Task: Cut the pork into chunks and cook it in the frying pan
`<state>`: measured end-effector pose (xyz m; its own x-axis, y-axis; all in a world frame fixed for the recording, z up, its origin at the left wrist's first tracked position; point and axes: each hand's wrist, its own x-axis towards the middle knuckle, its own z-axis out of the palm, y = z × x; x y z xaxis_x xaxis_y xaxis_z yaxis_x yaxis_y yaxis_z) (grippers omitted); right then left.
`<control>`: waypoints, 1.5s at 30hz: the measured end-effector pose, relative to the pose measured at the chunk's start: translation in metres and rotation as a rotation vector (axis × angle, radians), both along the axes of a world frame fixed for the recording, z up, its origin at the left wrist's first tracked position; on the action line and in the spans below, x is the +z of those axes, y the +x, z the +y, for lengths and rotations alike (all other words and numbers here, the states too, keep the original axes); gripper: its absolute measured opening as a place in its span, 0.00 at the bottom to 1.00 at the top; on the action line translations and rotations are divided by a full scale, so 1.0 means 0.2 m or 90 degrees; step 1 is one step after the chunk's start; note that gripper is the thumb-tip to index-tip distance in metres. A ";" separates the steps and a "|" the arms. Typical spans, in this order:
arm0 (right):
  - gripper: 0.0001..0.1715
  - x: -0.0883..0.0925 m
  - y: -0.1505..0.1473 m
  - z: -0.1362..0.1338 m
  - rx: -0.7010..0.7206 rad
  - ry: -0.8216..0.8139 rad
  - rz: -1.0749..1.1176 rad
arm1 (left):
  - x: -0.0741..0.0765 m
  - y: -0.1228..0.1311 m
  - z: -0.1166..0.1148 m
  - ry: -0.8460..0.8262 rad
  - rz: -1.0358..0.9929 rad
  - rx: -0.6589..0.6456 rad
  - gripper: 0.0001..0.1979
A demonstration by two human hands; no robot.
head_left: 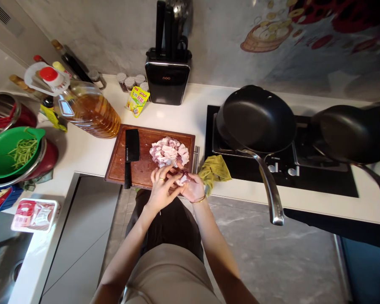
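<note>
My left hand (162, 188) and my right hand (193, 188) meet at the near edge of a wooden cutting board (144, 166). Both have their fingers closed round a small piece of raw meat (183, 179) held between them. Just beyond the hands, a pile of sliced raw pink meat (169, 152) lies on the board. A black cleaver (131, 154) rests on the board's left side, handle toward me. A ring shows on my left hand and a gold bangle on my right wrist.
A yellow-green cloth (213, 171) lies right of the board. Two black pans (256, 118) (348, 133) sit on the hob. A large oil bottle (88, 109), a knife block (167, 80), a green colander of beans (14, 152) and a meat tray (34, 214) stand left and behind.
</note>
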<state>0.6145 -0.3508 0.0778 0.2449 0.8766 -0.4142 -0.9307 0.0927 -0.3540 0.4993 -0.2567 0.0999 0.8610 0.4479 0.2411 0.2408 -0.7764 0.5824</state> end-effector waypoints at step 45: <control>0.26 -0.21 -0.05 -0.06 -0.111 -0.344 -0.229 | -0.28 0.49 0.26 0.113 0.154 -0.066 0.13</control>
